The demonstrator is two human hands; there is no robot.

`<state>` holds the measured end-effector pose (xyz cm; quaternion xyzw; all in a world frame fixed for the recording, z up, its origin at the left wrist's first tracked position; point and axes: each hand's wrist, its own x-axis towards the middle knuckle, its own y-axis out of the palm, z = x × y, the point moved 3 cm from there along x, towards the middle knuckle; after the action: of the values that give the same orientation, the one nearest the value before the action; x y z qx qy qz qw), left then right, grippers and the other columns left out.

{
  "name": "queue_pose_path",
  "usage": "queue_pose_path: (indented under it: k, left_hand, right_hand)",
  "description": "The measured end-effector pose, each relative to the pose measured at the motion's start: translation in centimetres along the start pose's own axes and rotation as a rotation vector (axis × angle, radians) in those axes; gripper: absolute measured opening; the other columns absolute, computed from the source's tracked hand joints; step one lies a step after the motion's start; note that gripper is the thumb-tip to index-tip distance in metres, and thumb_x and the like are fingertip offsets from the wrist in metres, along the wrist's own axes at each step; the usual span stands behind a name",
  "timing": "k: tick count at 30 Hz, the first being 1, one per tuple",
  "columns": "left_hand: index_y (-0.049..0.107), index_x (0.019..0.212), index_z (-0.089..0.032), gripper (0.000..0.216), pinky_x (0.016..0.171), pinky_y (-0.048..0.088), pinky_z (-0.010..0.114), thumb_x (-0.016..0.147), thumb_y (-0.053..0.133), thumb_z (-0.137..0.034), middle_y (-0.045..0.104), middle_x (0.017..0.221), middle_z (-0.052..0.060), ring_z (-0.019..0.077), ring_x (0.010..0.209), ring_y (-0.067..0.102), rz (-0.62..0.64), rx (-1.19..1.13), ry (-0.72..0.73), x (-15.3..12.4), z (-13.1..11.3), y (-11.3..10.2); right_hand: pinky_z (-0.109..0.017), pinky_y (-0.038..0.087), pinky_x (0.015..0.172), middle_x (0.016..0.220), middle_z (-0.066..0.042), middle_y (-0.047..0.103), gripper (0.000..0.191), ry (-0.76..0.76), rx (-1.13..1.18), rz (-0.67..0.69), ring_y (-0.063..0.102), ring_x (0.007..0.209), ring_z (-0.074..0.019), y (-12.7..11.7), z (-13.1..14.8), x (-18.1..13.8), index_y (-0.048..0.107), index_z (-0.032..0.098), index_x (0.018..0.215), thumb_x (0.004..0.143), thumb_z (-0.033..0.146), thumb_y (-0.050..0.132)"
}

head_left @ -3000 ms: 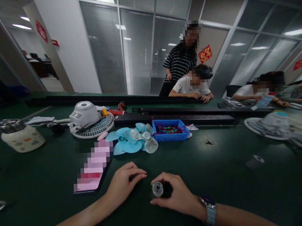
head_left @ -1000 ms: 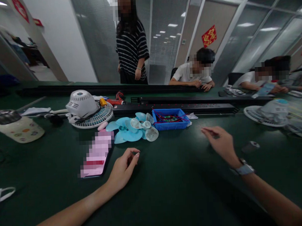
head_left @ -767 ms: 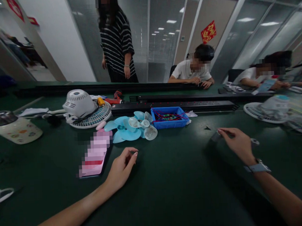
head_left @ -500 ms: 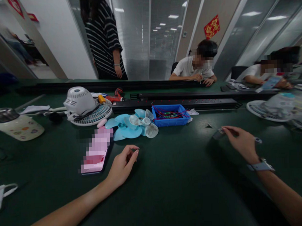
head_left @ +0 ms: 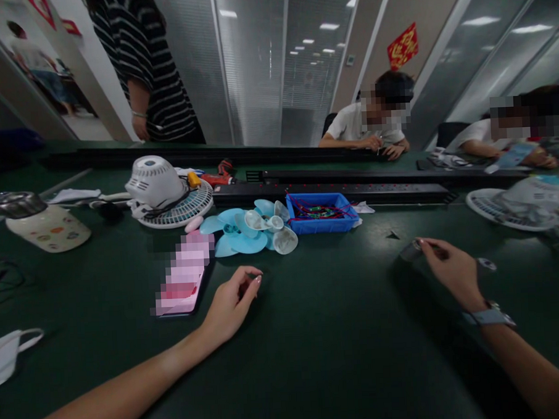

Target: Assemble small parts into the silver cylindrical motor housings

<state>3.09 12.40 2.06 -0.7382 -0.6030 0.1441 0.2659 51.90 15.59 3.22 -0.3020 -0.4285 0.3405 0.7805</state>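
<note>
My left hand [head_left: 234,298] rests on the green tabletop [head_left: 322,337], its fingers loosely curled with a small gap at the thumb and nothing visible in them. To its left lies a phone [head_left: 189,272] with a pink screen. Beyond it sit blue and clear fan blades [head_left: 250,229], lying in a pile. My right hand [head_left: 451,270], with a watch [head_left: 490,316] on the wrist, pinches a small grey cylinder [head_left: 408,251] by its end, close to the table. Just past that hand is a small round-ended part [head_left: 486,264], partly hidden.
A blue bin [head_left: 324,223] of wires stands mid-table. Behind it run long black bars [head_left: 353,191]. White fan housings [head_left: 155,181] stand on both sides, and a red power drill [head_left: 220,174] lies behind. At left are a flask [head_left: 49,229] and a mask [head_left: 5,357]. Other people are across the table.
The whole view has shifted slightly, moving the table items a little to the right. The standing person has moved left. Both hands keep nearly the same pose.
</note>
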Motion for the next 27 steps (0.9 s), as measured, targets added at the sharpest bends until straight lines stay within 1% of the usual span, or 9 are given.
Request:
queue_pose_path:
  k: [3,6,11,13,15,18,21,24,27]
  left_hand:
    - [0.055,0.113,-0.018,0.029,0.058,0.041,0.026,0.096,0.044,-0.039,0.059,0.073,-0.001,0.0157,0.064,0.057,0.003,-0.003,-0.004,0.1,0.0,0.0]
    - [0.054,0.113,-0.018,0.029,0.059,0.040,0.026,0.096,0.044,-0.038,0.059,0.073,-0.001,0.0158,0.064,0.057,0.004,-0.006,-0.009,0.1,0.1,0.1]
    - [0.054,0.113,-0.018,0.028,0.059,0.041,0.026,0.096,0.044,-0.038,0.059,0.074,-0.001,0.0159,0.065,0.057,-0.001,-0.014,0.001,0.0,0.1,0.0]
    - [0.055,0.113,-0.018,0.028,0.059,0.041,0.026,0.096,0.044,-0.038,0.060,0.074,-0.001,0.0159,0.065,0.058,0.005,-0.019,0.002,0.0,0.1,0.0]
    - [0.055,0.112,-0.019,0.027,0.058,0.041,0.026,0.096,0.044,-0.038,0.060,0.074,-0.001,0.0160,0.065,0.058,0.010,-0.021,0.007,0.0,0.2,0.0]
    - [0.055,0.112,-0.020,0.027,0.059,0.042,0.026,0.097,0.044,-0.038,0.061,0.076,-0.001,0.0161,0.066,0.058,0.006,-0.017,0.014,-0.1,0.2,0.0]
    - [0.056,0.111,-0.020,0.026,0.059,0.042,0.025,0.096,0.044,-0.038,0.060,0.075,-0.001,0.0158,0.066,0.058,-0.002,-0.012,0.017,-0.1,0.1,0.0]
    - [0.058,0.107,-0.019,0.025,0.057,0.041,0.024,0.095,0.047,-0.038,0.059,0.073,-0.001,0.0153,0.064,0.057,-0.002,-0.014,0.030,-0.2,0.0,0.0]
    - [0.062,0.103,-0.019,0.024,0.058,0.043,0.024,0.095,0.049,-0.037,0.062,0.076,0.000,0.0151,0.065,0.057,-0.016,-0.023,0.085,-0.6,-0.5,0.0]
  right_hand:
    - [-0.033,0.048,0.068,0.095,-0.012,0.074,0.041,0.011,0.031,0.030,0.068,0.079,-0.0244,0.5,-0.1,-0.2,0.071,0.020,0.109,0.087,0.048,0.052]
    - [-0.032,0.051,0.070,0.096,-0.012,0.074,0.050,0.036,0.117,0.076,0.069,0.082,-0.0242,1.3,-0.5,-0.2,0.066,0.018,0.118,0.080,0.050,0.062]
    - [-0.038,0.054,0.073,0.088,-0.012,0.075,0.052,0.054,0.162,0.079,0.071,0.083,-0.0281,1.3,0.3,-0.3,0.071,0.016,0.105,0.069,0.053,0.070]
    - [-0.041,0.054,0.079,0.092,-0.012,0.075,0.052,-0.012,0.181,0.087,0.071,0.087,-0.0286,0.9,2.9,-1.4,0.070,0.016,0.107,0.071,0.055,0.069]
    - [-0.043,0.054,0.085,0.098,-0.010,0.074,0.052,-0.130,0.254,0.194,0.071,0.089,-0.0275,0.8,7.0,-3.7,0.067,0.018,0.112,0.074,0.054,0.068]
    - [-0.041,0.054,0.088,0.110,-0.008,0.072,0.044,-0.356,0.439,0.545,0.068,0.097,-0.0245,1.1,14.6,-8.7,0.066,0.022,0.114,0.080,0.050,0.067]
    - [-0.036,0.052,0.086,0.111,-0.001,0.071,0.039,-0.520,0.518,0.776,0.067,0.097,-0.0206,1.1,20.4,-13.2,0.066,0.029,0.114,0.078,0.045,0.072]
    - [-0.033,0.050,0.085,0.108,0.002,0.072,0.040,-0.574,0.547,0.893,0.066,0.093,-0.0186,1.2,23.2,-15.4,0.067,0.032,0.111,0.075,0.045,0.075]
    - [-0.032,0.047,0.086,0.106,0.003,0.073,0.040,-0.567,0.573,0.930,0.066,0.093,-0.0184,1.6,23.6,-15.9,0.067,0.032,0.110,0.073,0.044,0.077]
